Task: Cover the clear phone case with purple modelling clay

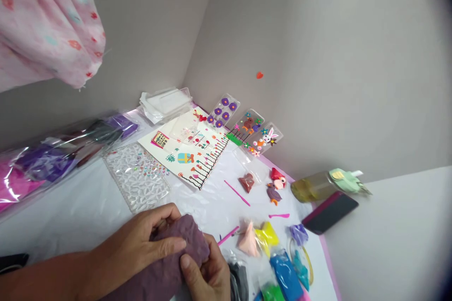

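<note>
Both hands are at work here: the left hand (134,244) curls its fingers (167,247) over a mauve lump of modelling clay (180,256), while the right hand (208,277) clamps it from the other side, thumb (190,268) pressed into the surface, the lump gripped firmly between them. Just past the right fingers sit a slim pink modelling tool (228,236), a black clay bag (239,282), and bags of peach clay (247,241), yellow clay (266,237) and blue clay (286,275). Beyond the left fingers lies a clear textured sheet (136,176) dotted with rhinestones.
</note>
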Motion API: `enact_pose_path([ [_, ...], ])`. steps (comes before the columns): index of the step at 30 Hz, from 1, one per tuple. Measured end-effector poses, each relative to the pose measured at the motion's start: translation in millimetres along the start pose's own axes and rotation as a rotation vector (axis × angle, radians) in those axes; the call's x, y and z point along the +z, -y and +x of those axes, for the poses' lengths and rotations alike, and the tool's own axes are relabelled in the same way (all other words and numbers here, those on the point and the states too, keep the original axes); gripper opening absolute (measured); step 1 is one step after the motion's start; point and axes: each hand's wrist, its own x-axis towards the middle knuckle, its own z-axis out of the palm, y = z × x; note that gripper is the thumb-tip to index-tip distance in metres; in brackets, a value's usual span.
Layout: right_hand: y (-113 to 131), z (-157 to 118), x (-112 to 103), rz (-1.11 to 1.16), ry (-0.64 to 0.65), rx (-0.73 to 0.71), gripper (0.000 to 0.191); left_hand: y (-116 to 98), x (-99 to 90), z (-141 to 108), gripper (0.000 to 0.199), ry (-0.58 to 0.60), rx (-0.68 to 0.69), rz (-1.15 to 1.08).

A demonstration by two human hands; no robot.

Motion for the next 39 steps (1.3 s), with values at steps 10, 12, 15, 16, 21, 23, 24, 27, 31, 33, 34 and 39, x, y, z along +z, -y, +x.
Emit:
enact_pose_path([
  [10,2,-1,2,0.02,0.002,0.032,0.042,-2,-1.5,-3,0.028,-0.003,0.016,0.066],
  [12,3,-1,2,0.025,0.005,0.033,0.042,-1,-1.6,-2,0.03,0.008,0.016,0.063],
  [15,3,-1,2,0.025,0.008,0.029,0.042,0,-1.6,-1,0.032,-0.004,0.022,0.086],
  [16,3,-1,2,0.024,0.007,0.029,0.042,1,-1.7,-1,0.033,-0.015,0.033,0.106],
  [21,4,-1,3,0.027,-0.004,0.029,0.041,0,-2.9,-3,0.036,-0.029,0.073,0.157],
  [23,6,-1,4,0.031,-0.011,0.029,0.041,0,-3.3,-3,0.036,-0.017,0.071,0.141],
  [24,6,-1,5,0.031,-0.015,0.028,0.042,-1,-3.4,-2,0.037,-0.012,0.071,0.13],
  [27,6,-2,5,0.023,-0.009,0.026,0.042,0,-3.4,-1,0.038,-0.022,0.079,0.135],
  [31,4,0,-2,-0.005,0.022,0.022,0.04,0,-3.1,-2,0.037,-0.049,0.11,0.19],
  [33,3,2,-8,-0.049,0.077,0.025,0.039,-2,-3.0,-3,0.036,-0.039,0.11,0.178],
  [34,2,3,-12,-0.075,0.11,0.023,0.038,-3,-2.9,-4,0.037,-0.032,0.103,0.166],
  [39,-1,5,-22,-0.14,0.201,0.007,0.034,-11,-2.9,-5,0.042,-0.046,0.07,0.132],
])
